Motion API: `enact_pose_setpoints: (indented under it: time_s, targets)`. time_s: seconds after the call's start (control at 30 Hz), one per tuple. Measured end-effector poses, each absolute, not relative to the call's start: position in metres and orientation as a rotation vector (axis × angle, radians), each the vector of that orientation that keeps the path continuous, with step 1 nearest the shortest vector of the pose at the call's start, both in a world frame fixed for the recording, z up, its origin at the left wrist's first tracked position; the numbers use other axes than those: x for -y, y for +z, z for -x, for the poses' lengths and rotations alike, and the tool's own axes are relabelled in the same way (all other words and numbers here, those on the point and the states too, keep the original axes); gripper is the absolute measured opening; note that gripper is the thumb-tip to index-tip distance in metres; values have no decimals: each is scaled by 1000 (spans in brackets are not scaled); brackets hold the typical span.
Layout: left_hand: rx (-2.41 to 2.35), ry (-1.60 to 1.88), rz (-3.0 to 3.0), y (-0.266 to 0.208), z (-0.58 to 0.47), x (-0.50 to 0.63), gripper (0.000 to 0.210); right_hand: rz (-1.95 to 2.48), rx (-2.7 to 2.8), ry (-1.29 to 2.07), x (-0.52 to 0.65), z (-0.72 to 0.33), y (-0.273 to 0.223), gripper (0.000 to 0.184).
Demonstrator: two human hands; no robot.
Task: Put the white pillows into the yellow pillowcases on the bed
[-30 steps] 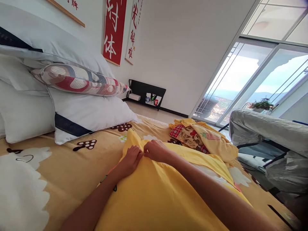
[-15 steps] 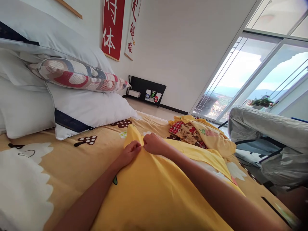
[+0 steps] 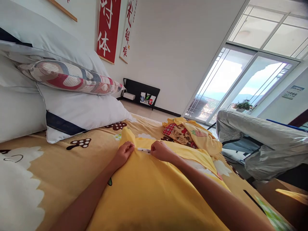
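A yellow pillowcase (image 3: 149,189) lies on the bed in front of me, bulging over something white that shows in its opening. My left hand (image 3: 125,152) is closed on the far edge of the pillowcase, close to its left corner. To the right, my right hand (image 3: 160,150) is also closed on that edge, fingertips pressed together. A narrow whitish strip (image 3: 143,149) with dark marks shows between the two hands. Whether the right fingers hold a zipper pull as well as the cloth is hidden.
White pillows (image 3: 89,109) are stacked at the left, with a patterned pillow (image 3: 77,77) among them. Folded yellow cloth (image 3: 204,136) and a red-checked piece with an animal print (image 3: 179,135) lie beyond my right hand. A plastic-covered piece of furniture (image 3: 250,128) stands at the right.
My right hand has moved right along the pillowcase edge, away from my left hand, and the whitish strip now shows between them. The view has shifted slightly to the right.
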State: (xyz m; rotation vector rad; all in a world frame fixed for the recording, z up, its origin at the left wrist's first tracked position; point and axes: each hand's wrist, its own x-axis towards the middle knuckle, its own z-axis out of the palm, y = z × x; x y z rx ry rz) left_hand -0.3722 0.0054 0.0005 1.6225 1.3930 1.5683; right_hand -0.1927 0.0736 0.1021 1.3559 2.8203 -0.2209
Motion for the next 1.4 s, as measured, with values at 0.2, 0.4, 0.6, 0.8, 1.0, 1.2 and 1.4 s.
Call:
enact_pose_setpoints:
  time_s: [0.2, 0.4, 0.6, 0.8, 1.0, 1.2, 1.4]
  targets:
    - [-1354, 1590, -1562, 3, 374, -4, 32, -1515, -2639, -296, -95, 138, 138, 12]
    - [-1346, 1647, -1571, 8, 382, 0, 36, -1690, -2566, -344, -101, 76, 134, 11]
    - [-1411, 1591, -1534, 18, 385, 3, 40, -1931, -2600, -311, -101, -19, 138, 13]
    - [-1848, 1100, -2043, 41, 365, -20, 27, -2016, -2678, -350, -84, -64, 136, 15]
    - [-1581, 1027, -2582, 90, 209, -35, 29, -1934, -2823, -291, -80, -58, 135, 15]
    - [-1602, 646, -2713, 102, 80, -67, 21, -1870, -2919, -244, -83, -78, 129, 17]
    - [-1617, 454, -2689, 94, 74, -90, 5, -1866, -2937, -290, -97, -102, 107, 15]
